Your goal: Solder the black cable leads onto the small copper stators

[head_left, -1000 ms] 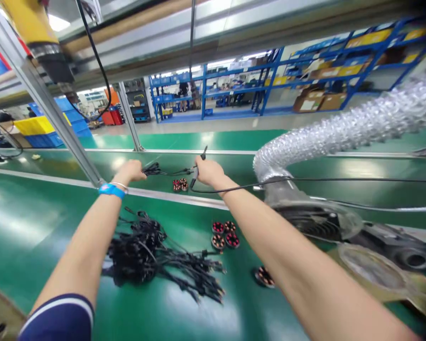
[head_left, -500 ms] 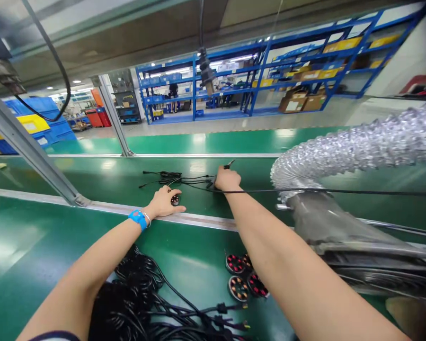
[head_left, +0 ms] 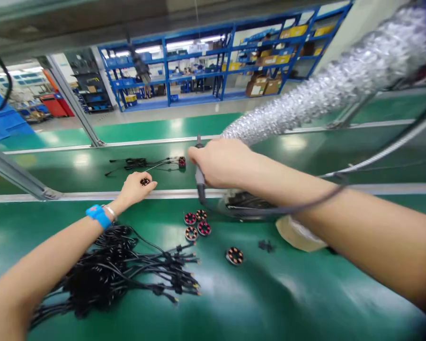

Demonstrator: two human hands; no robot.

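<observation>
The left arm [head_left: 51, 258] slants up from the lower left, bent at the elbow, its hand [head_left: 135, 188] back upward, fingers bent and thumb pointing right. The right arm [head_left: 326, 203] reaches in leftward from the right edge, its hand [head_left: 222, 161] clenched, thumb foremost. The hands stay apart.
</observation>
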